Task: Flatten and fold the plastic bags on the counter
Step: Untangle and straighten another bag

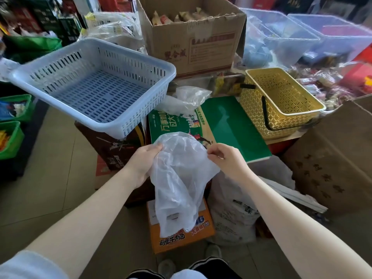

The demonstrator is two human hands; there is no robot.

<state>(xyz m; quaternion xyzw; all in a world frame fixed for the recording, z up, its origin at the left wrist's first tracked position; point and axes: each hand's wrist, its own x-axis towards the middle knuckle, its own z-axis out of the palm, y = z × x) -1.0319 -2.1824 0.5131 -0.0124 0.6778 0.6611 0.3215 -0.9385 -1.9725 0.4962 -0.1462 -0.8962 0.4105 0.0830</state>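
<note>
Pretty early in the job, I'd say. The translucent white plastic bag (179,178) in hand is crumpled and hanging in the air at the centre of the frame, nowhere near flat yet and not folded at all — its lower end droops down in front of the orange carton (181,238) on the floor, and there's a handle cutout showing near the bottom. A second crumpled clear bag (187,99) sits just above centre, on the far end of the green box (231,125) that seems to be serving as the counter. It looks untouched. I can't spot any finished, folded bags anywhere, so by my guess basically everything is left: lay this one down, smooth it, fold it, then do the other.

Hands: the left hand (144,162) comes in from the lower left with the forearm stretched out, and it's gripping the bag's upper left edge, the thumb pressed on the plastic and the other fingers hidden behind it. The right hand (225,156) reaches in from the lower right, fingers curled, pinching the bag's upper right edge between thumb and fingertips. Both hands sit at about the same height just in front of the near edge of the green box, holding the top of the bag spread between them — looks like the bag is being opened out or shaken straight before it goes down.

Around it: an empty-looking blue slotted basket (94,83) in the upper left, a gold lattice basket (281,101) at right, and a brown cardboard box (191,37) at top centre.
</note>
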